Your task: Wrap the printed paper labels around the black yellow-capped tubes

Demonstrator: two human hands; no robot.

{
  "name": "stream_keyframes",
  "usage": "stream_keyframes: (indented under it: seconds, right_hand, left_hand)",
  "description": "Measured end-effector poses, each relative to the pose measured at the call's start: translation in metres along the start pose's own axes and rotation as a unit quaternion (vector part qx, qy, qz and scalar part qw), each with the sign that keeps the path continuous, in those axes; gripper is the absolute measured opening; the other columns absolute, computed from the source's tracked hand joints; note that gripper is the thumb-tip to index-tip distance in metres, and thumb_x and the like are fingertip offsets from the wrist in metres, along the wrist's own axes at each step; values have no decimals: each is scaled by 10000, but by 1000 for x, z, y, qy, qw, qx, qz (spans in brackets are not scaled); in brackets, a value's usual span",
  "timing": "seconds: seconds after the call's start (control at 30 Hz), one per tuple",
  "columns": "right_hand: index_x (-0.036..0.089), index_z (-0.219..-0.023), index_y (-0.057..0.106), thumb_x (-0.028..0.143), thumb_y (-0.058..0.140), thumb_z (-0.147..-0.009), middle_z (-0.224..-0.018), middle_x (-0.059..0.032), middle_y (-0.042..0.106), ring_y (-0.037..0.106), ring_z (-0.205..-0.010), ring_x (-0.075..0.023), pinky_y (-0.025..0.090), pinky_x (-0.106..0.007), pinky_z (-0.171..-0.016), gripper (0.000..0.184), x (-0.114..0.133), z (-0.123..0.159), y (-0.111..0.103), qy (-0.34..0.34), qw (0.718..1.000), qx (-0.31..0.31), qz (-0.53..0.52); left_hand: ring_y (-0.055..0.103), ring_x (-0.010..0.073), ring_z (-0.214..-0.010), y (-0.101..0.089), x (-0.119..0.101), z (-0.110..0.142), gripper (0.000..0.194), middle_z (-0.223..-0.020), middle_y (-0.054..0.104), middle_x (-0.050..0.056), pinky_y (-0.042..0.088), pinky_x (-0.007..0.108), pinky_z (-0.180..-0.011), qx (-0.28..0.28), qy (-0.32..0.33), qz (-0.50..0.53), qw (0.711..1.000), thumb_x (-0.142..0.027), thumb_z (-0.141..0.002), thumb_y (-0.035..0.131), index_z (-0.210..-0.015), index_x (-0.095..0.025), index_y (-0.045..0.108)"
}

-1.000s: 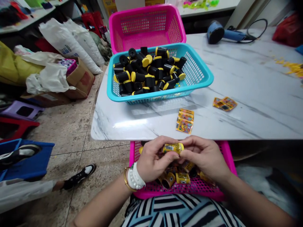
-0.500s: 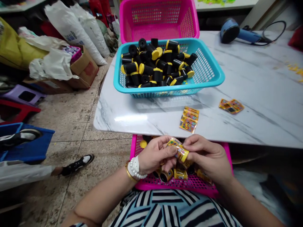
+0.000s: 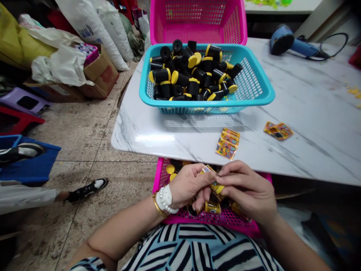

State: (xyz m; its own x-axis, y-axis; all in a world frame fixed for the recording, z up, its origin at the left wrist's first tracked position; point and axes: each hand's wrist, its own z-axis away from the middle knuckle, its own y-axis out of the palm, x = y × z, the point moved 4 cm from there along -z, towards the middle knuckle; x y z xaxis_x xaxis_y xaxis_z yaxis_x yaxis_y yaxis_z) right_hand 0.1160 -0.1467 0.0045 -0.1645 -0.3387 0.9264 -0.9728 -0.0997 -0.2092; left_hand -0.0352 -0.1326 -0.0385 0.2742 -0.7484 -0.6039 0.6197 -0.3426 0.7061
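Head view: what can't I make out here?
All in the head view:
Tube: partly hidden by fingers of the left hand and right hand.
Lower basket: far end hidden by the table.
Back basket: top cut off by the picture's edge; front hidden by the teal basket.
Labels: print too small to read.

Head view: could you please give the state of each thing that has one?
Wrapped canister, tilted, held
Left hand, closed around it
Right hand, pinching its yellow end
Turquoise basket, upright, partly filled
Black canisters, jumbled, many yellow-capped
Rear pink basket, open-topped
Near pink basket, holding more wrapped canisters
Printed labels, lying in two groups
Blue tool, lying down, power unclear
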Motion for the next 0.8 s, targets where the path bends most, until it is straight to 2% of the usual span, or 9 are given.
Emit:
stream_keyframes:
  seconds: [0.07, 0.17, 0.27, 0.33, 0.43, 0.5, 0.63, 0.8]
  right_hand:
    - [282, -944, 810, 98, 778, -800, -853, -22, 675, 688, -757, -141, 598, -243, -672, 236, 2, 2, -1, -27, 1000, -2, 11]
    - [277, -944, 795, 75, 745, -819, -854, -9, 660, 670, -642, -112, 583, -223, -579, 242, 0, 5, -2, -15, 1000, -17, 2]
    - [265, -1014, 787, 114, 778, -802, -891, -31, 690, 697, -696, -142, 599, -247, -613, 261, 2, 5, -2, -27, 998, -8, 63]
    - [252, -977, 795, 121, 800, -781, -840, -35, 712, 703, -726, -158, 603, -255, -645, 236, 6, 3, -1, -63, 992, 2, 111]
    - [243, -886, 796, 97, 764, -803, -757, -24, 713, 683, -641, -136, 589, -230, -595, 170, 10, 0, -1, -93, 986, 1, 141]
    - [238, -950, 798, 113, 751, -817, -785, -38, 720, 698, -677, -149, 603, -242, -622, 189, 11, -2, 0, -97, 983, 6, 153]
    - [251, -1176, 757, 144, 751, -834, -915, -70, 744, 730, -802, -181, 631, -275, -712, 359, 12, -3, 3, -115, 981, 28, 156]
    - [291, -1145, 769, 52, 748, -801, -859, -30, 779, 736, -717, -165, 631, -258, -653, 420, 13, 4, 5, -155, 973, 13, 172]
  left_hand:
    - [517, 98, -287, 2, 4, 0, 511, -508, 638, -25, 356, 149, -270, 17, -15, 22, 1000, -627, -787, 728, -877, -152, 560]
    - [520, 104, -286, 4, 9, 0, 512, -505, 634, -23, 371, 158, -273, 23, -28, 34, 999, -628, -788, 725, -865, -149, 560]
    - [472, 82, -259, 2, 9, 0, 510, -457, 597, -35, 333, 137, -262, -5, -9, 14, 1000, -628, -797, 719, -799, -153, 532]
    - [465, 82, -255, -1, 11, 0, 521, -455, 599, -28, 331, 138, -258, -16, -11, 20, 1000, -644, -807, 697, -797, -151, 529]
    - [484, 93, -263, -5, 13, 0, 520, -497, 635, -12, 359, 157, -259, -9, -30, 59, 998, -640, -800, 699, -812, -148, 531]
    - [493, 93, -269, -6, 12, 1, 497, -512, 643, -18, 367, 155, -265, -1, -33, 63, 997, -610, -799, 715, -845, -148, 538]
    - [448, 63, -256, -4, 9, 4, 473, -474, 598, -61, 311, 120, -267, -18, -18, 12, 1000, -589, -816, 718, -874, -156, 538]
    - [381, 51, -226, -3, 12, 2, 547, -456, 584, -58, 284, 139, -242, -38, -32, 50, 997, -663, -754, 730, -773, -152, 536]
